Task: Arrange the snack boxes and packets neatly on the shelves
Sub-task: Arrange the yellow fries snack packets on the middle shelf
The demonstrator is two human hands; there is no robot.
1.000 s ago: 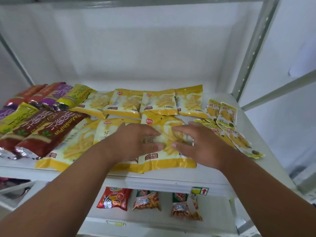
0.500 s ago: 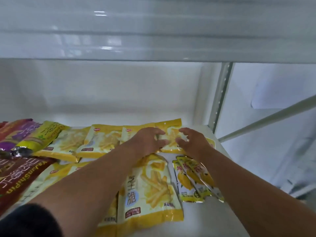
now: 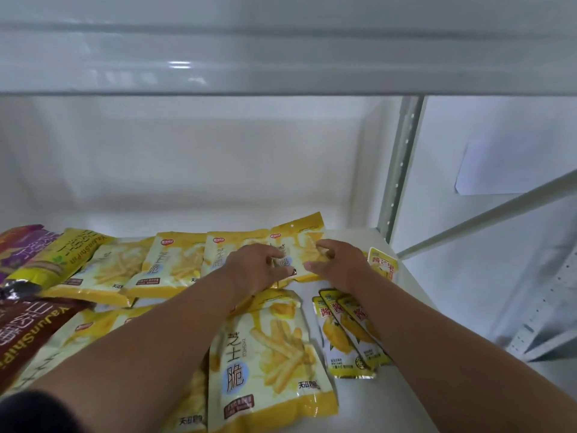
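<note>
A yellow packet of cheese fries point(image 3: 299, 242) lies at the right end of the back row on the white shelf point(image 3: 402, 398), its far edge tilted up a little toward the rear wall. The left hand point(image 3: 254, 268) rests on its near left part with fingers bent down onto the wrapper, and the right hand point(image 3: 335, 264) grips its right side, fingers curled over the printed fries and thumb reaching in along the lower edge. To the left of this packet, three more yellow fries packets point(image 3: 178, 260) sit side by side in the same row, overlapping slightly. Nearer the camera, between the two forearms, a larger-looking yellow fries packet point(image 3: 268, 364) lies flat with its bottom seam toward the front edge. Just right of it, partly under the right forearm, a small fan of mango sachets point(image 3: 346, 339) overlap one another, and another mango sachet point(image 3: 382, 265) lies beyond the right wrist. At the far left, purple, green-yellow and dark red long packets point(image 3: 34, 276) lie stacked over further yellow packets. A grey metal upright point(image 3: 401, 170) stands at the shelf's back right corner
</note>
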